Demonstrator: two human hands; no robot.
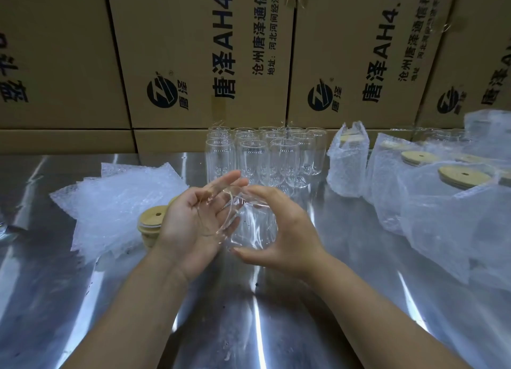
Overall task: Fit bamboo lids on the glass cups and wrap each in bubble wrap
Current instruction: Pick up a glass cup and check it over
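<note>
Shiny steel table (276, 327); right hand (279, 230) curls round the glass cup (253, 227), left hand (193, 225) straight-fingered under its rim. Seat a bamboo lid (151, 216) squarely, imo.

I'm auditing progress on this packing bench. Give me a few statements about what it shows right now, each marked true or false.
1. The glass cup held between the hands already carries a bamboo lid. False: it has no lid, and its open mouth faces the palm of the left hand.
2. The right hand curls round the cup. True.
3. Bamboo lids sit stacked to the left of the hands, beside bubble wrap sheets. True.
4. The bare cups at the back lie on their sides. False: they stand upright in a cluster.
5. A wrapped cup stands upright to the right of that cluster. True.
</note>
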